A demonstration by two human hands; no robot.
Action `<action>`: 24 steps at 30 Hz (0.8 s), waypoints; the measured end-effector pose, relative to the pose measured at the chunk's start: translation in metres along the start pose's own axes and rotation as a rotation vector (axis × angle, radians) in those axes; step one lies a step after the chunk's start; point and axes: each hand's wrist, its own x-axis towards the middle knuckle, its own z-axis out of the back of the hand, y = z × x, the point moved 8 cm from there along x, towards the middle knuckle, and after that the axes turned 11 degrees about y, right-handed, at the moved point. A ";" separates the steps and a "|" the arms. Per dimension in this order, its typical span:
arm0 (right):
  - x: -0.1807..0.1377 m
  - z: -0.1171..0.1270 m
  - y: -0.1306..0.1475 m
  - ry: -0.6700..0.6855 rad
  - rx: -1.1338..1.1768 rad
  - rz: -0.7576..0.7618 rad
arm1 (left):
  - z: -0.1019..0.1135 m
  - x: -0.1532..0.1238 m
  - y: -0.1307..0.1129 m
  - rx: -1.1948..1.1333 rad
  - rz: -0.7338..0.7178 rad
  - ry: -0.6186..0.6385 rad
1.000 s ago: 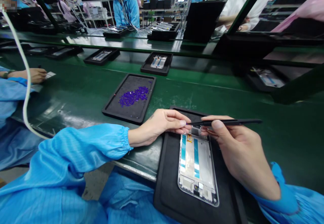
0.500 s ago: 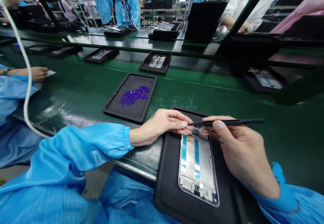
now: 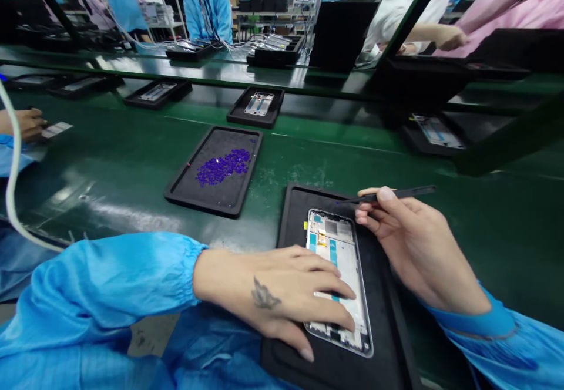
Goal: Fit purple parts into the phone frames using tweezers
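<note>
My left hand (image 3: pixel 286 293) lies over the lower half of a silver phone frame (image 3: pixel 359 272), its fingers spread and partly hiding it. Blue strips and a small yellow tab show on the frame, which rests in a black tray (image 3: pixel 294 202). Above the tray's upper right, my right hand (image 3: pixel 414 237) pinches black tweezers (image 3: pixel 408 192), their tips pointing left past the frame's top end. A tiny dark purple speck seems to sit at the tips, too small to name. Left of my tray, a second black tray (image 3: pixel 180 193) holds a heap of small purple pieces (image 3: pixel 222 167).
More trays with phone frames stand along the back, one (image 3: pixel 255 123) behind the purple pieces and another (image 3: pixel 434 137) at the right. A green metal post (image 3: pixel 506 137) slants at the right. A white cable (image 3: pixel 13 184) hangs at the left, near a co-worker's hand (image 3: pixel 24 124).
My left hand has left the tweezer tips and come down, fingers spread, onto the phone frame. The tweezers in my right hand have shifted slightly left in view. The frame's top end now shows.
</note>
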 end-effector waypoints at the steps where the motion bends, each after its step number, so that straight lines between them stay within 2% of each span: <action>1: 0.001 0.000 -0.001 -0.004 -0.004 0.005 | -0.004 0.000 -0.001 0.040 0.017 0.013; 6: 0.007 0.000 0.000 -0.020 -0.192 0.077 | -0.013 0.000 0.005 0.171 0.101 -0.003; 12: 0.013 -0.006 -0.005 0.080 -0.319 0.050 | -0.012 0.000 0.000 0.393 0.034 -0.089; 15: 0.012 -0.006 -0.005 0.108 -0.342 0.050 | -0.005 -0.002 -0.006 0.527 -0.046 -0.259; 19: 0.010 -0.005 -0.003 0.140 -0.432 0.074 | 0.015 -0.018 -0.023 0.676 -0.254 -0.659; 21: 0.008 -0.007 0.002 0.169 -0.553 0.121 | 0.024 -0.023 -0.026 0.700 -0.291 -0.753; 24: 0.005 -0.012 0.009 0.212 -0.719 0.204 | 0.034 -0.026 -0.026 0.720 -0.274 -0.819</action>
